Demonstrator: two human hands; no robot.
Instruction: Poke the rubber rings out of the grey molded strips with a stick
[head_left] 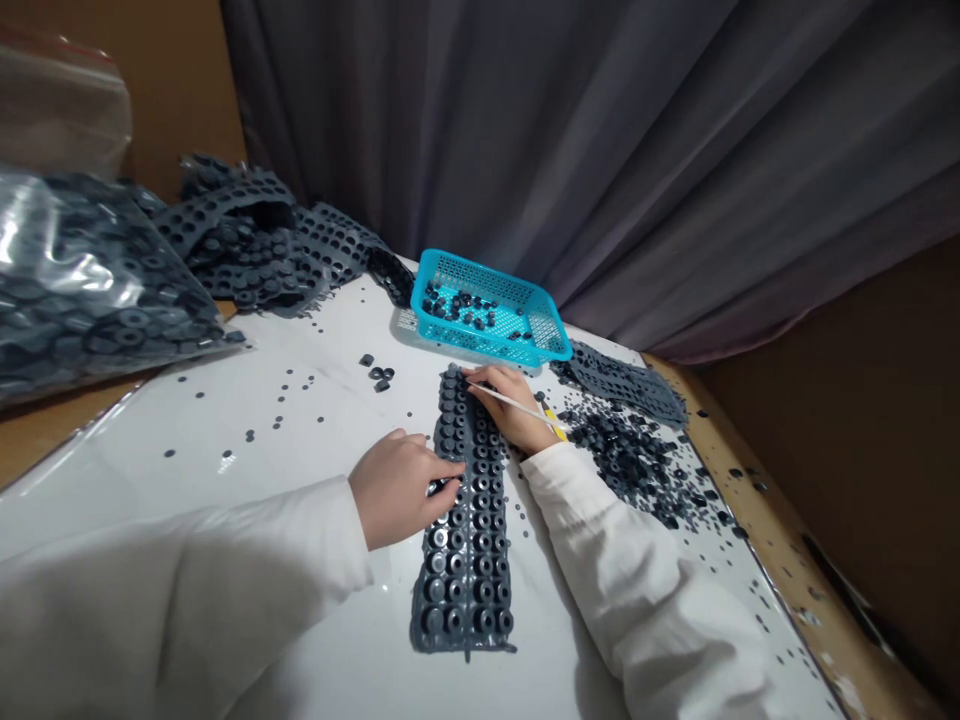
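Note:
A dark grey molded rubber sheet [466,540] with rows of round, ring-shaped parts lies lengthwise on the white table in front of me. My left hand [405,490] is over its left side, fingers curled, with thumb and index tip close together at the parts. A dark bit shows between them, too covered to name. At the sheet's far end is my right hand [510,405], its fingers closed around a thin white stick [525,409] that slants back over the hand. Its fingertips touch the sheet's far right edge.
Beyond the sheet stands a blue mesh basket [555,345] with loose black parts. Right of my wrist lies a pile of black bits [630,455], with a perforated sheet [630,383] behind. At left are a clear bag of parts [97,290] and heaped sheets [300,250]. A curtain [525,130] hangs behind.

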